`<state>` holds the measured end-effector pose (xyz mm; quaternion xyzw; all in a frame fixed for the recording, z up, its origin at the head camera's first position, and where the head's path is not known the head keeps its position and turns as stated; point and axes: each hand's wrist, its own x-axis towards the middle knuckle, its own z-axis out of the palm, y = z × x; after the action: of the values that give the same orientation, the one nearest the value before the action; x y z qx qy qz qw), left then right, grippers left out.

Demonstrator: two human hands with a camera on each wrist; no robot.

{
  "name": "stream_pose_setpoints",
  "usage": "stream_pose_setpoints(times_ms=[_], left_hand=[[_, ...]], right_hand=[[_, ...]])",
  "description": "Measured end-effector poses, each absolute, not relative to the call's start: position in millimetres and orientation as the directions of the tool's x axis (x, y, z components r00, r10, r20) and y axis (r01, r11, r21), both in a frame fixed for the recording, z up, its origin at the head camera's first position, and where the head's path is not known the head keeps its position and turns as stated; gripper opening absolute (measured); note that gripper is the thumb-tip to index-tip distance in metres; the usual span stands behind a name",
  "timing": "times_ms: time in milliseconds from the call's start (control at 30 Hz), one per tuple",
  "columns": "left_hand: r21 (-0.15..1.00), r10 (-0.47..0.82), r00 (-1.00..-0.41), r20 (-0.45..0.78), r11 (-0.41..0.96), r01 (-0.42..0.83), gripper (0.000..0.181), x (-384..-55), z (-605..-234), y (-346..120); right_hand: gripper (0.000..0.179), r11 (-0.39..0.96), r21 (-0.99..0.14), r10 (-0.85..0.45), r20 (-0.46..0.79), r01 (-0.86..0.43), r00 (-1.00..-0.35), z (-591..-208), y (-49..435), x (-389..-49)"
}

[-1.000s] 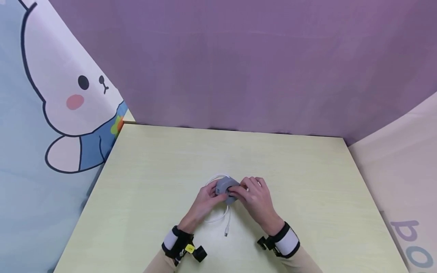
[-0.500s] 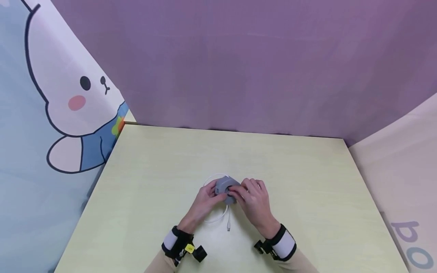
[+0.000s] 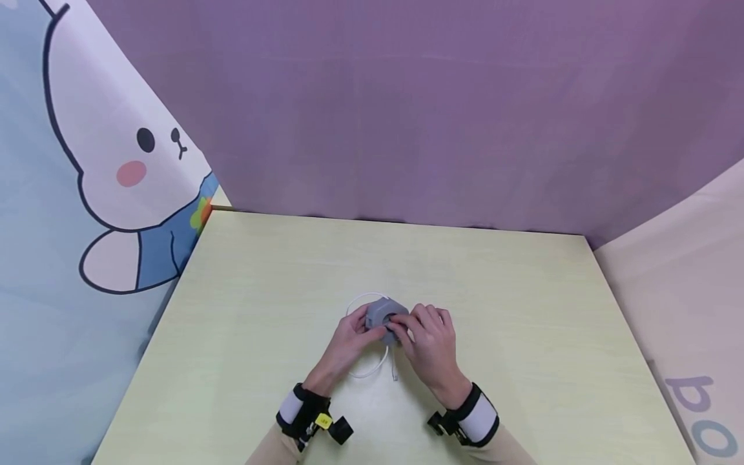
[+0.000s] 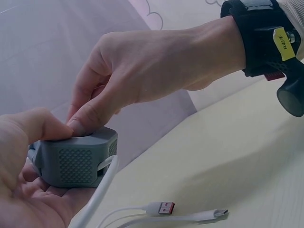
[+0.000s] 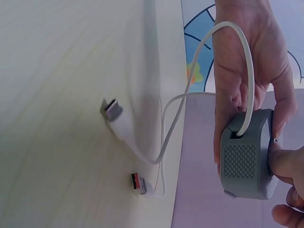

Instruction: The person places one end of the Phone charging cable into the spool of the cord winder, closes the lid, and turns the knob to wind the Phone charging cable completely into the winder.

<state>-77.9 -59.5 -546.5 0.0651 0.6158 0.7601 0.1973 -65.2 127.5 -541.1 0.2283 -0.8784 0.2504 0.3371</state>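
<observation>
Grey device [image 3: 379,311] is grasped by our left hand [image 3: 346,343] at eight o'clock; at four, our right hand [image 3: 431,345] touches it, pinching or not we cannot tell.

So the device [image 3: 378,311] is roughly midway between the left and right sides of the surface [image 3: 244,278], with the left hand [image 3: 351,337] to its left and partly under it, and the right hand [image 3: 430,339] to its right. The cable [image 3: 371,372] loops out on the far left and comes round near, two plugs [image 4: 166,208] at its ends. One curtain [image 3: 407,116] is behind the far edge, plus a hanging cloth [image 3: 46,336] left and a side drape [image 3: 680,271] right.
</observation>
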Motion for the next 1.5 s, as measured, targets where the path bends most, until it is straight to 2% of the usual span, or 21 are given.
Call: stream_pose_setpoints(times_ms=[533, 867, 1500], left_hand=[[0.958, 0.373, -0.916, -0.147, -0.175, -0.225, 0.06, -76.2, -548.6, -58.6], [0.959, 0.373, -0.916, -0.149, -0.172, -0.226, 0.061, -75.7, -547.2, -57.8], [0.967, 0.352, -0.923, -0.156, -0.136, -0.216, 0.06, -75.9, -551.4, -57.3]], right_hand=[[0.022, 0.795, -0.275, -0.213, 0.709, -0.541, -0.672, -541.0, 122.3, -64.4], [0.018, 0.778, -0.346, -0.173, 0.684, -0.525, -0.708, -542.1, 118.7, -64.6], [0.021, 0.763, -0.464, -0.053, 0.65, -0.45, -0.758, -543.8, 109.4, -63.7]])
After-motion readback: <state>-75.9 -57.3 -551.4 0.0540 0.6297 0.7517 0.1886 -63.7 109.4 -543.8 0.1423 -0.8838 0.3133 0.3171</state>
